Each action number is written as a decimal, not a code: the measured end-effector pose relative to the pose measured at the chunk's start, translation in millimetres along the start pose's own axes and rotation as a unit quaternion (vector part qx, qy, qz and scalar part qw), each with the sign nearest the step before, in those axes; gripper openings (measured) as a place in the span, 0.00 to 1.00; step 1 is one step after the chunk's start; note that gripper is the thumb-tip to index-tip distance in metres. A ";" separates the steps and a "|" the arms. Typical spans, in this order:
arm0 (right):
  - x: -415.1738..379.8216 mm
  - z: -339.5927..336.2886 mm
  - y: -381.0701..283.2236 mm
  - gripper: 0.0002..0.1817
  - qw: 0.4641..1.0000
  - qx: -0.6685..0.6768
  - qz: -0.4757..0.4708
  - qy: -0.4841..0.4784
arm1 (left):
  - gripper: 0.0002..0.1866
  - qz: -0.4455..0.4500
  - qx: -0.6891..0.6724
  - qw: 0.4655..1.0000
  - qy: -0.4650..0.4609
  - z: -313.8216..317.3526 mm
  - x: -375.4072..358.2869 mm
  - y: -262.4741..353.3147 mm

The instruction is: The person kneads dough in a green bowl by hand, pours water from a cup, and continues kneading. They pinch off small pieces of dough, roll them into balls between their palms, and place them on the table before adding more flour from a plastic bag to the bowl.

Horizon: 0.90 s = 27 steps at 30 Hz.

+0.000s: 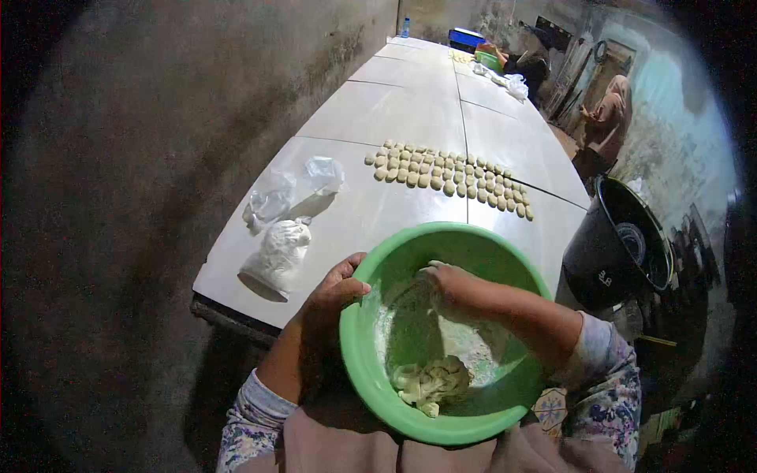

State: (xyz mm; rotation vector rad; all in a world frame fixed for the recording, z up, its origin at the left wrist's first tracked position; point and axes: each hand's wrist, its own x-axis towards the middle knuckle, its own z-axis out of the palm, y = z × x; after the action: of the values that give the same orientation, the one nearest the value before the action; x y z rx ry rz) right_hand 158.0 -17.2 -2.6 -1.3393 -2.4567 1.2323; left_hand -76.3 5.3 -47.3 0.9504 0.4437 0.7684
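Observation:
A large green basin (363,378) is tilted toward me at the near edge of the table. My left hand (341,285) is closed on its left rim, thumb over the edge. Inside, my right hand (448,282) is at the far wall, its fingers curled down against the floury surface; what they hold, if anything, is hidden. A rough, pale lump of dough (435,383) lies in the near part of the basin, apart from both hands. Loose white flour (473,347) coats the bottom around it.
Rows of small dough pieces (449,175) lie on the white tiled table (394,110). A bag of white flour (277,254) and a crumpled clear plastic bag (272,199) lie left. A black bucket (587,256) stands right. Two other people are farther back, one by the wall (609,118).

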 end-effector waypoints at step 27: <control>-28.8 4.3 -52.1 0.25 0.997 -0.036 -0.067 0.029 | 0.28 -0.008 0.016 1.000 -0.001 15.5 -6.7 9.7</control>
State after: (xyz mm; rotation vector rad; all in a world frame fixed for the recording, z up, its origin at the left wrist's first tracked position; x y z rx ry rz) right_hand 139.0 -56.2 38.3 -1.1842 -2.5269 1.0705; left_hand -74.4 -4.9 -30.8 0.9759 0.4626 0.7473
